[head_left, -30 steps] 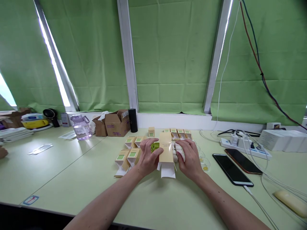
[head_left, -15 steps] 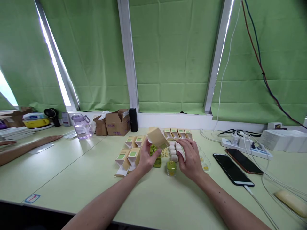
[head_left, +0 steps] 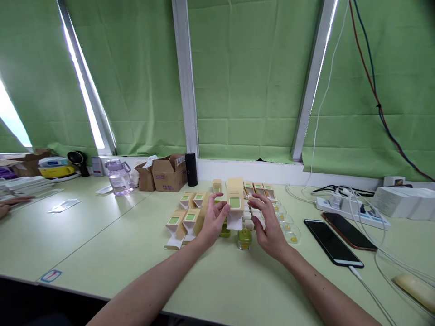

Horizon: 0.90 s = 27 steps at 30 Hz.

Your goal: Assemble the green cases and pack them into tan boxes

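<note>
My left hand (head_left: 213,218) holds a small tan cardboard box (head_left: 235,195) by its left side; the box has a green window label and a white flap hanging open at its lower end. My right hand (head_left: 268,225) is just right of the box, fingers spread and holding nothing. Below the box stands a small clear jar with a green lid (head_left: 244,238). White rounded pieces (head_left: 248,223) sit in rows by my right fingers, and green trays (head_left: 224,231) are partly hidden behind my left hand. More tan boxes (head_left: 192,217) stand to the left with flaps open.
Clear cups with yellow bits (head_left: 292,236) lie right of my right hand. Further right are a black phone (head_left: 333,243) on a cable, a second phone (head_left: 349,231) and a power strip (head_left: 353,212). A purple water bottle (head_left: 119,177) and cardboard carton (head_left: 169,173) stand at the back left.
The box in my left hand has turned from tilted to upright, its label and white flap now facing me. My right hand has opened wider. A co-worker's arm at far left has drawn back.
</note>
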### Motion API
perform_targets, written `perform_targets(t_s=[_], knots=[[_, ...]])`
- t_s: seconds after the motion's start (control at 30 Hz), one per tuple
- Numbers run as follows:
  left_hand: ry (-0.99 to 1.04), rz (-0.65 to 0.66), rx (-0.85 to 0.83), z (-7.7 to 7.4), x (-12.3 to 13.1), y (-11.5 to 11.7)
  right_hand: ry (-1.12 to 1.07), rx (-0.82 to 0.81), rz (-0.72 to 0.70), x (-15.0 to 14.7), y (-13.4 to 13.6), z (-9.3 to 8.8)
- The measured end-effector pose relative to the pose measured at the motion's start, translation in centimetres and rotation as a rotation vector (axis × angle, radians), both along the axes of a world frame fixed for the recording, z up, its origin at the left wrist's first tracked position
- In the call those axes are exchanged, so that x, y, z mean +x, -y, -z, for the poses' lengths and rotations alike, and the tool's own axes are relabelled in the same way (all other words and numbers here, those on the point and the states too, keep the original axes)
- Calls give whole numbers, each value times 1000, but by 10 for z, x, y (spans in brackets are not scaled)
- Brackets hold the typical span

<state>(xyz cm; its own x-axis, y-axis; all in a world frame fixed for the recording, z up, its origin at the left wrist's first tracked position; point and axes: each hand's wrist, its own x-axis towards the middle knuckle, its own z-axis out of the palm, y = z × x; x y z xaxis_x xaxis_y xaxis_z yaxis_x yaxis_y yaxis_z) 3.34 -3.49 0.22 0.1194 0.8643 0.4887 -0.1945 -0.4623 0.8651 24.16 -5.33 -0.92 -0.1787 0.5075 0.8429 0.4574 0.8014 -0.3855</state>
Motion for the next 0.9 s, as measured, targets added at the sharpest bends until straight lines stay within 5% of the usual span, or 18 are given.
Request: perform_targets(t_s=[0.53,0.73,0.9], knots=[[-80,144,-54,1,5,8,-171,-205,-199,-4,0,0],[-234,-55,175,4,-4,6,-258,-252,-220,-1,-2,-2],[-318,-95,374,4,-7,5,-293,-280,-252,1,-4,-1]])
